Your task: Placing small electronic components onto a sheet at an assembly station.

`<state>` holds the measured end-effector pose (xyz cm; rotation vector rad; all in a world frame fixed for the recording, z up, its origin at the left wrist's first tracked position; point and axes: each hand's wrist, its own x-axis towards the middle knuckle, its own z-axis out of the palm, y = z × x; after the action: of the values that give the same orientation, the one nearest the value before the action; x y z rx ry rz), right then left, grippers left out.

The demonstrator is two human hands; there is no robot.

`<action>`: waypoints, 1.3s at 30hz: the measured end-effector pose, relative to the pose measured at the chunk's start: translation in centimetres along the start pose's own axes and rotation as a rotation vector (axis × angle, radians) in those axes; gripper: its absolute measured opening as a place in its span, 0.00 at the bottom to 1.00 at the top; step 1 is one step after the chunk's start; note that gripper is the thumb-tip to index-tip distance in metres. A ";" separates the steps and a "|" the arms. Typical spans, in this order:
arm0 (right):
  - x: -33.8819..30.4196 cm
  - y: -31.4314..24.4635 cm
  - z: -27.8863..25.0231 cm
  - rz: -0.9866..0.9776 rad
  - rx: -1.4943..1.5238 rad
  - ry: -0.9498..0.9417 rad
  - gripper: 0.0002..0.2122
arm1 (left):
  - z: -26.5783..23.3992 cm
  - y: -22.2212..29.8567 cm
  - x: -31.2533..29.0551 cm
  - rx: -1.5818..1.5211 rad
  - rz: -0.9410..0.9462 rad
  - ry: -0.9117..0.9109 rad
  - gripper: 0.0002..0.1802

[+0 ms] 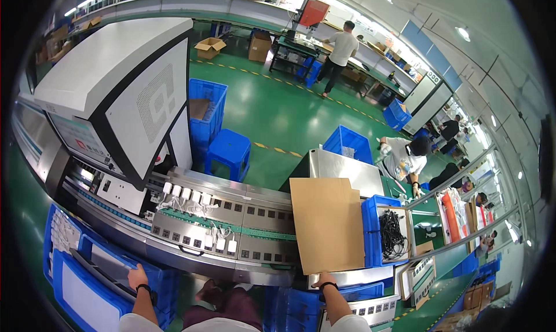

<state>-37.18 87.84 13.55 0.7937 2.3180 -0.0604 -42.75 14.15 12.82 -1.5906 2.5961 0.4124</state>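
Note:
At the lower left my left hand (138, 276) is closed at the rim of a blue plastic crate (110, 262), beside a long dark strip. My right hand (325, 280) is at the near edge of a large brown cardboard sheet (327, 225), with its fingers bent over that edge. The sheet lies flat across the right end of a metal conveyor line (220, 265). White power adapters (194, 197) with cables sit in a row on the line, and more white adapters (220, 243) stand on its near side by rows of black sockets.
A tall white machine (139, 100) straddles the line at left. Beyond are a blue stool (229, 152) and a blue bin (207, 109). At right, black cables (392, 236) fill a blue crate (372, 230). One person (401, 158) sits nearby; another (343, 51) stands farther off.

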 end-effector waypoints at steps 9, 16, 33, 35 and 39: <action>-0.1 0.1 -0.4 -0.047 0.030 -0.008 0.34 | -0.6 0.6 -0.4 -0.006 -0.010 -0.031 0.32; -1.0 -0.4 -1.0 -0.002 0.005 0.001 0.31 | -1.0 0.6 -0.7 -0.008 -0.013 -0.043 0.33; -0.7 -0.3 -0.7 -0.032 -0.011 -0.019 0.33 | -1.2 1.0 -0.7 0.019 0.023 0.007 0.31; -0.1 0.5 -0.5 -0.031 0.012 -0.041 0.32 | -0.7 0.7 -0.5 0.034 0.027 0.007 0.31; -0.6 0.1 -0.3 -0.010 -0.003 -0.032 0.32 | -0.6 0.8 -0.7 0.042 0.021 0.006 0.31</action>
<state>-36.96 87.64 14.19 0.7746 2.2916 -0.0736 -43.10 14.91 13.63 -1.5552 2.6100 0.3532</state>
